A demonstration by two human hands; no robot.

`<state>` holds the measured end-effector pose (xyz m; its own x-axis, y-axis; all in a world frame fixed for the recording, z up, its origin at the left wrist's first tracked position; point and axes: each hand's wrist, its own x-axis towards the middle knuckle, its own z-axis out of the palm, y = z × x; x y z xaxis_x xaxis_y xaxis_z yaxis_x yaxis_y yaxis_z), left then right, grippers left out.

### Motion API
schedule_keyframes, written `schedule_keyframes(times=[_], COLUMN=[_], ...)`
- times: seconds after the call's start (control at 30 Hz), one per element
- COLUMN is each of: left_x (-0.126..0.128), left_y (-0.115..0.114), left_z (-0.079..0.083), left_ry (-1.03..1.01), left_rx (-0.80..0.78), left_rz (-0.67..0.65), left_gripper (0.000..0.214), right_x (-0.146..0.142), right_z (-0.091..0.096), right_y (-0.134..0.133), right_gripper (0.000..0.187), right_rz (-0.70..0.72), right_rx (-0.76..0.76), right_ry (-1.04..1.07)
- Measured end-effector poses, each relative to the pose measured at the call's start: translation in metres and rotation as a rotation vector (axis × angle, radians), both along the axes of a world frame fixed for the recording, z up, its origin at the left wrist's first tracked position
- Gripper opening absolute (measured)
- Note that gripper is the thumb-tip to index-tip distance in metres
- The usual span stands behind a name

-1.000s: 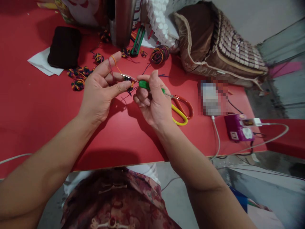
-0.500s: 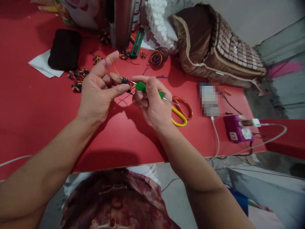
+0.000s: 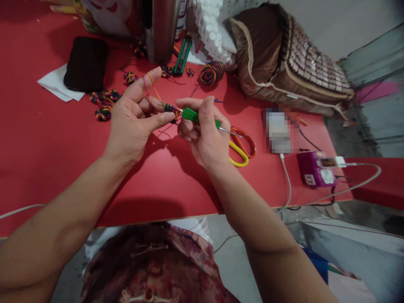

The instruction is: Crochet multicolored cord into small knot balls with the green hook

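Note:
My right hand (image 3: 203, 134) is closed around a crochet hook with a green handle (image 3: 193, 115), its metal tip pointing left. My left hand (image 3: 134, 115) pinches a small multicoloured crochet piece (image 3: 171, 110) between thumb and middle finger, right at the hook's tip. Orange yarn (image 3: 151, 80) runs over my raised left index finger. Both hands hover above the red table (image 3: 47, 143).
Scissors with red and yellow handles (image 3: 241, 147) lie just right of my right hand. Several finished crochet bits (image 3: 102, 103), a yarn ball (image 3: 211, 72), a black pouch (image 3: 86, 63), a steel flask (image 3: 160, 29), a brown bag (image 3: 284, 63) and a purple charger (image 3: 315, 170) stand around.
The hook has shifted slightly, moving in and out of the crochet piece; my left index finger stays raised with the yarn. Both hands remain in the same place.

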<state>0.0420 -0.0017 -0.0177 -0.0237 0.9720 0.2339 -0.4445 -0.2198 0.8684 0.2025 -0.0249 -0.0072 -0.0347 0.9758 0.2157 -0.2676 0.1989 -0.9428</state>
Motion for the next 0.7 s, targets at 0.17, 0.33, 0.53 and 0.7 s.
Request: schedule_keyframes(times=[0.17,0.33,0.53,0.7], left_x=[-0.004,-0.006,-0.003,-0.003], left_y=[-0.005,-0.007,-0.008,-0.009], left_z=[0.007,0.011,0.011,0.013], left_ry=[0.118,0.142,0.139,0.145], left_rx=[-0.095,-0.135,-0.13,-0.144], left_rz=[-0.033,-0.055,-0.031,-0.022], left_gripper=[0.077,0.09,0.082,0.082], right_x=[0.007,0.011,0.011,0.012], right_z=[0.003,0.005,0.004,0.005], right_y=[-0.007,-0.007,-0.003,-0.006], right_gripper=[0.049,0.044,0.038,0.049], right_rz=[-0.108,-0.068,-0.073,-0.104], right_rx=[0.108,0.131,0.193,0.145], right_ry=[-0.283,-0.311,-0.247,-0.319])
